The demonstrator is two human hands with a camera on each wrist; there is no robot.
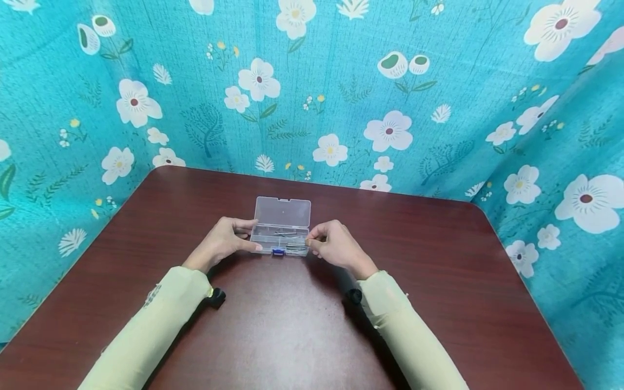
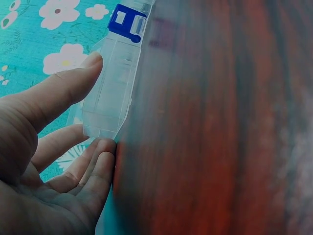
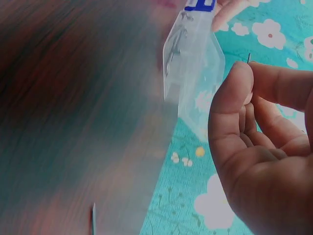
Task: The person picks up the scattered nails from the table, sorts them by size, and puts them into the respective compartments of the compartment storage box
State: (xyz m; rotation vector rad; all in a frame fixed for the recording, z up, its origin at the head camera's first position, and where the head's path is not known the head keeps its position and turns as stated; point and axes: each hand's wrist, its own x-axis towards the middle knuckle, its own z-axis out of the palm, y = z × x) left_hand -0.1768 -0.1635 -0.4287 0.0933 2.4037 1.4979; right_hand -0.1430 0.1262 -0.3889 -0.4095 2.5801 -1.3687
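A clear plastic compartment box (image 1: 265, 239) lies on the table with its lid (image 1: 283, 211) swung back and a blue latch (image 1: 278, 252) at the front. My left hand (image 1: 229, 236) grips its left end, thumb on the front corner and fingertips low against the side, as the left wrist view shows. Several thin metal pieces (image 1: 295, 246) lie in the compartments. At the box's right end, my right hand (image 1: 336, 246) pinches a thin dark pin-like piece (image 3: 249, 58) between thumb and forefinger; only its tip shows, the remainder hidden by the fingers.
The brown table (image 1: 414, 260) has rounded far corners. Close behind it hangs a blue flowered curtain (image 1: 312, 119), which also runs along the right side. A thin pointed metal piece (image 3: 94, 218) shows at the bottom of the right wrist view.
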